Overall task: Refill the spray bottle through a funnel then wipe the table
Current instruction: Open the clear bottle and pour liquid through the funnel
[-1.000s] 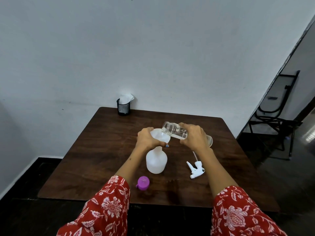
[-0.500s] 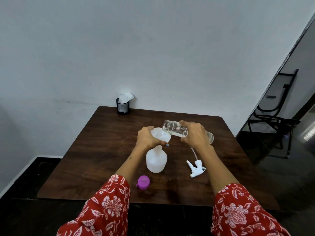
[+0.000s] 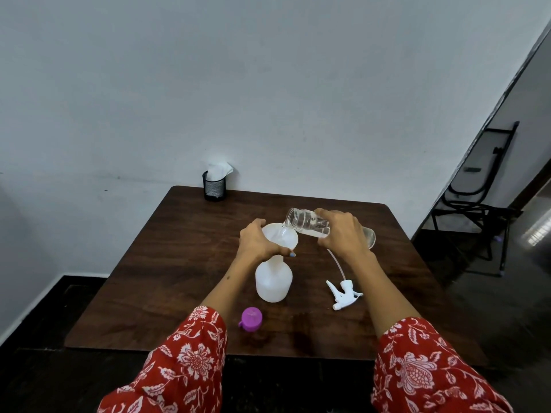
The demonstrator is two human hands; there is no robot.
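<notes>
A see-through white plastic spray bottle with a round body stands upright in the middle of the dark brown wooden table. Its top is off. A white plastic funnel sits in the bottle's neck, wide end up.

The left hand is wrapped around the funnel and the top of the bottle's neck, on the funnel's left and near side. Its fingers are closed on the funnel, and one fingertip with a blue nail shows at the front. The body of the bottle hangs out below this hand.

The right hand is just to the right of the funnel. It is closed around a clear glass jar with a screw-thread mouth. The jar is tipped on its side. Its open mouth is over the right edge of the funnel, and its bottom end pokes out behind the hand. Some clear water lies low in the jar, and a thin bit runs from the mouth down into the funnel.

To the right of the bottle, a white plastic spray trigger top lies on its side on the table, with its thin tube pointing away toward the right hand. In front of the bottle, near the table's close edge, sits a small purple plastic cap.

Far behind the bottle, at the table's back edge by the white wall, stands a black mesh cup with white tissue in it.

Both arms wear red sleeves with white flowers.
</notes>
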